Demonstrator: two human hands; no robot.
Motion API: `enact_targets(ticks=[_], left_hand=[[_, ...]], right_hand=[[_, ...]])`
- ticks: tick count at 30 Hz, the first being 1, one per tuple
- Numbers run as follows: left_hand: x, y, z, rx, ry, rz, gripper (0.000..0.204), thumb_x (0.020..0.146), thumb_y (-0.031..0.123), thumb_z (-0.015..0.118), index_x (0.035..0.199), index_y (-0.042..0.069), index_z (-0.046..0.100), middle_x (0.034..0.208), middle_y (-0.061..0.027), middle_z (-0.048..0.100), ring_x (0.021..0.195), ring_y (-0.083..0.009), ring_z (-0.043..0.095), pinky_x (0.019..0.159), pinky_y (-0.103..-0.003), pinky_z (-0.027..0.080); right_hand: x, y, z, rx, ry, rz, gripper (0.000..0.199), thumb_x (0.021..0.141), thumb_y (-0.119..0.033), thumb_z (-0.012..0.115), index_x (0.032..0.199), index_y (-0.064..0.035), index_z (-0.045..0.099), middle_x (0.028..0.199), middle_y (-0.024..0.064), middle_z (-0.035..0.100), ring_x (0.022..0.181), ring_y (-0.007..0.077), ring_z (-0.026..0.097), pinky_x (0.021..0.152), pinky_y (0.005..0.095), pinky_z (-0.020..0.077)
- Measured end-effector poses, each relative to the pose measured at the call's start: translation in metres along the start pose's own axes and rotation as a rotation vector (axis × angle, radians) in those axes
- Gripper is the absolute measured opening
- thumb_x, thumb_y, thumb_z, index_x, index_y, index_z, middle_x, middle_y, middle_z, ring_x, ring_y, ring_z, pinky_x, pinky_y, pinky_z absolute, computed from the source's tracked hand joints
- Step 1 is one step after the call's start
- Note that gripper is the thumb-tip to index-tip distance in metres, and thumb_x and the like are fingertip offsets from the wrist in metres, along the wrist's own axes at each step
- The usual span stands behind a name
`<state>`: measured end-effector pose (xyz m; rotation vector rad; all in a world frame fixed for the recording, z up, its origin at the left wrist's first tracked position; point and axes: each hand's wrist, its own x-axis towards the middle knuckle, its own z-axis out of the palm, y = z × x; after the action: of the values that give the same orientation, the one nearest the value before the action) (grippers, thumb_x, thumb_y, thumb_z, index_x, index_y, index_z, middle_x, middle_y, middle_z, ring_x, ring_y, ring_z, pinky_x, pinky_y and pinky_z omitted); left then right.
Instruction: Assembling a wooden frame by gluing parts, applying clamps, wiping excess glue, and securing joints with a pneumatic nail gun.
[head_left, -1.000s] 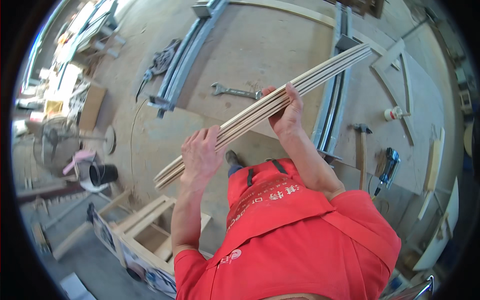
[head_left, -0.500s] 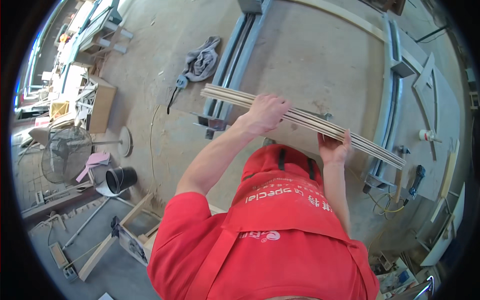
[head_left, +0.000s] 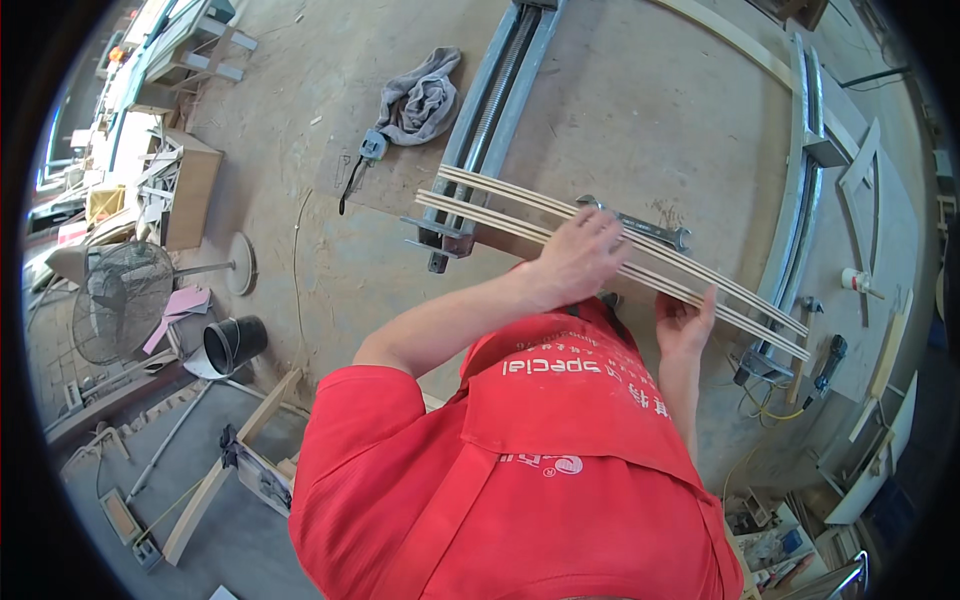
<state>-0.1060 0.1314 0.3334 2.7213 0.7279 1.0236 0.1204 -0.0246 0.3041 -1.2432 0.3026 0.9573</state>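
Wooden strips, a bundle of thin pale lengths lying side by side, were held flat above the workshop bench, running from upper left to lower right across the view. The left hand lay palm-down over the middle of the bundle with fingers curled over its far edge, apparently pressing the lengths together so they stayed aligned. The right hand met the bundle's near edge from below, fingers extended and loosely spread against it rather than closed around it; this looked like support for the lower end. Whether the strips rested on the bench or hung clear of it could not be told.

A long metal bar clamp lay on the bench beneath the bundle's left end, and a second clamp ran down the right side. An open-ended spanner lay just beyond the strips. A grey rag sat beside the first clamp.

As to packages and labels: a small white container with a red band stood at the bench's right edge, and a brown cardboard box stood on the floor to the left. A black bucket and a pedestal fan stood nearby.
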Motion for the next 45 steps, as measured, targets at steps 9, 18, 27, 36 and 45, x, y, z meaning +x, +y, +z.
enact_targets(ticks=[9,18,27,36,45], left_hand=[[0.109,-0.01,0.003,-0.273,-0.153,0.112,0.007,0.083,0.011,0.064,0.089,0.011,0.066,0.088,-0.0065,0.067,0.085,-0.0314,0.07,0.072,-0.045,0.059],[0.186,0.017,0.105,-0.075,-0.548,-0.077,0.019,0.089,0.031,0.071,0.089,0.012,0.071,0.09,-0.0148,0.071,0.087,-0.0385,0.069,0.074,-0.051,0.054],[0.206,0.078,0.122,-0.123,-0.628,0.01,0.036,0.085,0.033,0.076,0.101,0.004,0.062,0.095,-0.0184,0.071,0.09,-0.0415,0.07,0.072,-0.053,0.054],[0.211,0.086,0.122,-0.033,-0.698,-0.105,0.04,0.08,0.026,0.082,0.107,0.006,0.06,0.096,-0.0184,0.07,0.09,-0.0426,0.069,0.074,-0.053,0.054],[0.264,0.163,0.172,0.12,-0.643,-0.178,0.038,0.075,0.026,0.086,0.099,0.007,0.062,0.092,-0.0169,0.07,0.084,-0.0414,0.068,0.072,-0.052,0.053]], right_hand=[[0.025,-0.064,-0.029,0.177,-0.28,-0.221,0.038,0.098,-0.042,0.069,0.115,-0.0083,0.067,0.103,0.0101,0.071,0.097,0.0287,0.068,0.087,0.0464,0.0583],[0.089,-0.125,-0.011,0.123,0.183,-0.298,0.035,0.097,-0.017,0.072,0.124,-0.0089,0.053,0.105,0.0041,0.061,0.089,0.019,0.063,0.073,0.037,0.0571],[0.094,-0.178,-0.045,0.009,0.045,-0.176,0.03,0.097,-0.018,0.074,0.124,-0.0111,0.063,0.107,0.0025,0.066,0.092,0.0185,0.067,0.081,0.0399,0.0568],[0.12,-0.38,-0.178,-0.629,0.316,-0.823,0.031,0.087,-0.012,0.08,0.113,0.0019,0.07,0.091,0.0037,0.073,0.075,0.0122,0.067,0.067,0.0261,0.0542],[0.207,-0.52,-0.262,-0.796,0.103,-0.557,0.065,0.083,-0.003,0.082,0.14,0.0139,0.056,0.13,0.0223,0.07,0.12,0.0271,0.068,0.103,0.0338,0.0533]])
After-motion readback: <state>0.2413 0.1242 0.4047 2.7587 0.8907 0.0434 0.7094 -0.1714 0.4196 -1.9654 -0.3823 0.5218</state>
